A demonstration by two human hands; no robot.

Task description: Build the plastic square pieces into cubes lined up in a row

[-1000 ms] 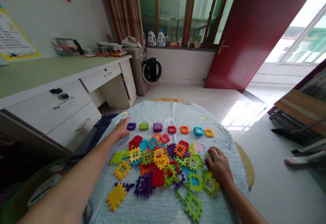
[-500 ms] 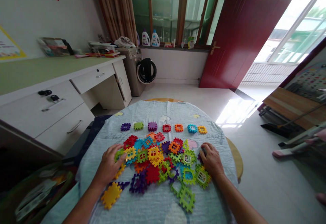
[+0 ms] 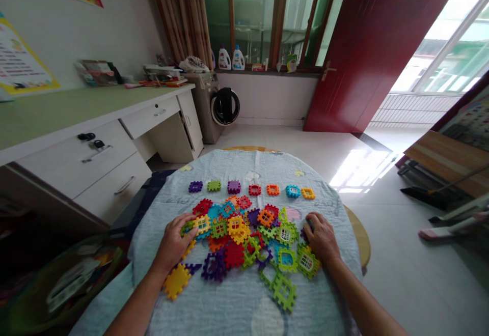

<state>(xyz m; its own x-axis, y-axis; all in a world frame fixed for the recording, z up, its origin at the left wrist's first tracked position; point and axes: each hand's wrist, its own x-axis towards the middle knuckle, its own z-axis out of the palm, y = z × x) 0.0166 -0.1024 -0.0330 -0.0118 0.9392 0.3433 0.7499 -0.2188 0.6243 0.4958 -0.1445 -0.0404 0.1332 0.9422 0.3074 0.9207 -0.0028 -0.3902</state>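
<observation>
At the left edge of a pile of plastic interlocking blocks, my left hand (image 3: pixel 176 239) has its thumb and fingers closed round a green block (image 3: pixel 187 227), which they partly cover. A yellow window block (image 3: pixel 202 223) lies just beyond the fingertips. On the right side of the pile rests my right hand (image 3: pixel 322 235), fingers curled down; something dark shows between thumb and forefinger, too hidden to name. Close to that wrist is a green block with a white lattice (image 3: pixel 307 261). A solid yellow block (image 3: pixel 177 281) lies near my left forearm.
A row of single blocks, among them a purple one (image 3: pixel 234 187) and a blue one (image 3: pixel 293 191), lies beyond the pile. The round table wears a pale blue cloth (image 3: pixel 229 315). A desk (image 3: pixel 95 103), a washing machine (image 3: pixel 208 104) and a red door (image 3: pixel 351 56) stand around.
The whole view has shifted slightly, so everything sits a little further right. Both hands stay at the two sides of the pile, and the blocks keep their arrangement.
</observation>
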